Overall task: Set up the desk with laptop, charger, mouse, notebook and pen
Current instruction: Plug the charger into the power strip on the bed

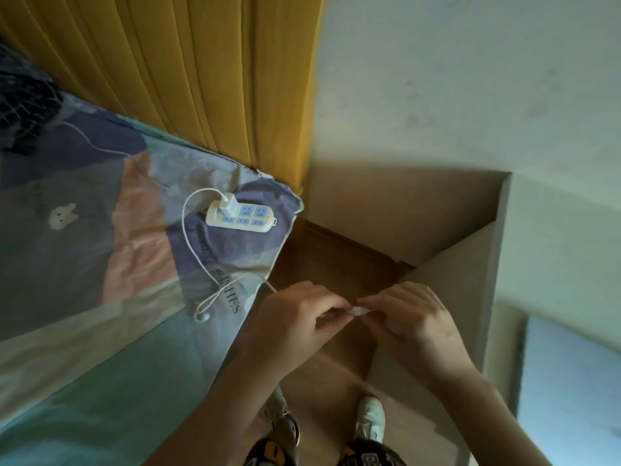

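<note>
A white charger plug [228,200] sits in a cream and blue power strip [240,216] that lies on the bed. Its white cable [188,243] loops across the bedsheet toward the bed's edge. My left hand [295,317] and my right hand [413,317] meet in front of me above the floor. Together they pinch a small white connector end of the cable [359,310] between their fingertips. The laptop, mouse, notebook and pen are not in view.
A bed with a patterned sheet [100,264] fills the left. A yellow curtain [208,68] hangs behind it. A large open cardboard box [470,257] stands on the wooden floor to the right, against the wall. My feet [369,415] stand below.
</note>
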